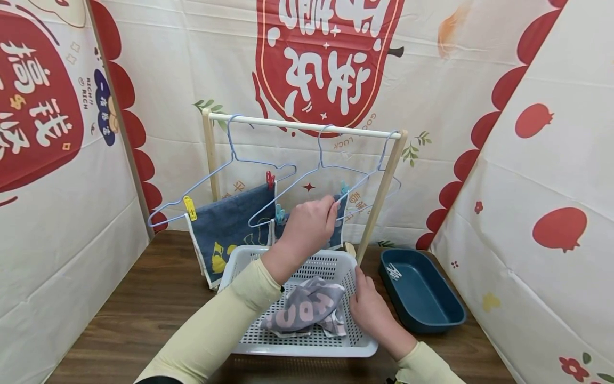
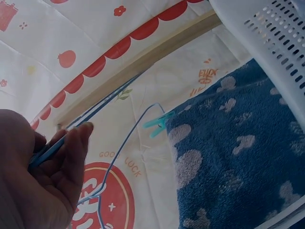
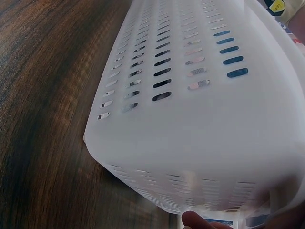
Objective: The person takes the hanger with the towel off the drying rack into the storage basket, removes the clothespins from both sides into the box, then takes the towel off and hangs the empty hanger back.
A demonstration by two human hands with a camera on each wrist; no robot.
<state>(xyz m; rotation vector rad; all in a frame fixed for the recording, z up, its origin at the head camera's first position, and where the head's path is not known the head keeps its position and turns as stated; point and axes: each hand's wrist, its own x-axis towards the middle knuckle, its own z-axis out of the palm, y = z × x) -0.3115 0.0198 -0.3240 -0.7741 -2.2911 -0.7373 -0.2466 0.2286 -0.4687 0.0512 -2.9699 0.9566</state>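
We see cloth walls (image 1: 192, 64) reading "RICH" and "LUCK", then a brown table (image 1: 120, 282). On it stand a rack (image 1: 382, 194), a basket (image 1: 331, 350) partly hiding the hung towels (image 1: 235, 224), and a tub (image 1: 422, 296). The rack's rightmost hanger (image 2: 46, 153) is in our left hand's (image 1: 307, 226) curled fingers; our right hand (image 1: 371, 306) grips the basket's rim.

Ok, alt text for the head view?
A person's left hand grips the rightmost hanger on a rack; the right hand holds a basket containing a crumpled gray-and-pink cloth. Two blue cloths hang clipped to the other hangers, and a blue tub stands at right.
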